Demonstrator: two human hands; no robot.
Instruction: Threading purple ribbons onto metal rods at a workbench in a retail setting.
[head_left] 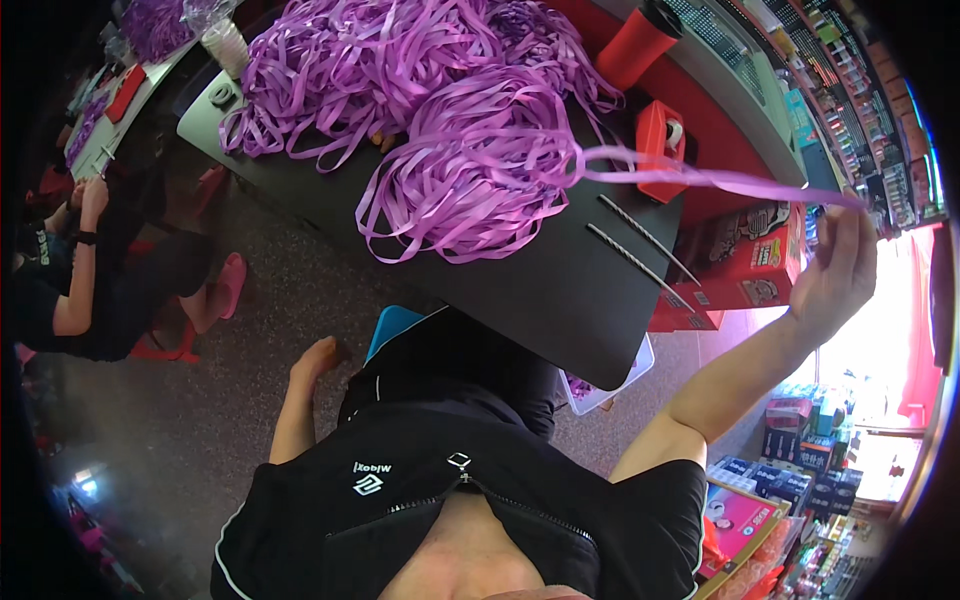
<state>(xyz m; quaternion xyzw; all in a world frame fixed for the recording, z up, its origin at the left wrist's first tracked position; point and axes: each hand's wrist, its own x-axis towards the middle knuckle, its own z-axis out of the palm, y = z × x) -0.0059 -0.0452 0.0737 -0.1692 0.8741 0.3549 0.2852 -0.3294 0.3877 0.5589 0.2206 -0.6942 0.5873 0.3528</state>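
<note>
My right hand (838, 265) is raised far out to the right, its fingers closed on the end of a purple ribbon (740, 184). That ribbon stretches in a loose double strand back to a big coiled heap of purple ribbon (480, 170) on the dark table (540, 300). My left hand (320, 354) hangs low beside my seat, away from the table; its fingers are too dark and small to read. Two twisted metal rods (640, 265) lie side by side on the table, below the stretched ribbon.
Behind the heap lies a larger pile of purple ribbon (350, 60). A red tape dispenser (660, 150) and a red tumbler (640, 45) stand at the right back. Red boxes (745, 255) are beyond the table's right edge. At left, a seated person (75, 260) works at another table.
</note>
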